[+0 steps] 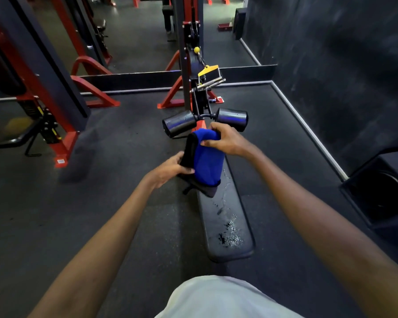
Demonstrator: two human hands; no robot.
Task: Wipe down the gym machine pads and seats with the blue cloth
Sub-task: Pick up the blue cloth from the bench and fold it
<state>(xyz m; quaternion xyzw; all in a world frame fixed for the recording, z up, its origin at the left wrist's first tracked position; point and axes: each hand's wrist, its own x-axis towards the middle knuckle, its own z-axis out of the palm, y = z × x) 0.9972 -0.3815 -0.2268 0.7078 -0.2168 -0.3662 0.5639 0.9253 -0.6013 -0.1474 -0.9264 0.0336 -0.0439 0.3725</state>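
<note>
Right hand (225, 141) has a narrow pinch grip on the top fold of the cloth (208, 161), thumb and fingertips bunched at the crest. Left hand (168, 168) is curled round the black side edge of the pad (189, 148) at its 9 o'clock, holding it steady. The cloth is draped over the top of that raised, tilted pad and hangs down its face, covering most of it.

If it were me, I'd keep the left grip firm so the pad doesn't wobble. Then flatten the right palm onto the cloth instead of just pinching it, and pull down in long overlapping strokes. A pinch only drags a thin strip, and the edges and the top curve get missed easily.

The cloth looks soft and thick, bright blue with a dark hem. The pad looks like smooth black vinyl with rounded corners, so it should wipe easily.

From the pad's foot the long flat seat (225, 203) runs toward 5 o'clock, with drops (232, 232) beaded near its end, so it looks like it needs a pass too. At 12 o'clock sit two glossy black rollers (179, 123), and past them is the red and black frame (184, 65). The floor (124, 203) is dark speckled rubber.
</note>
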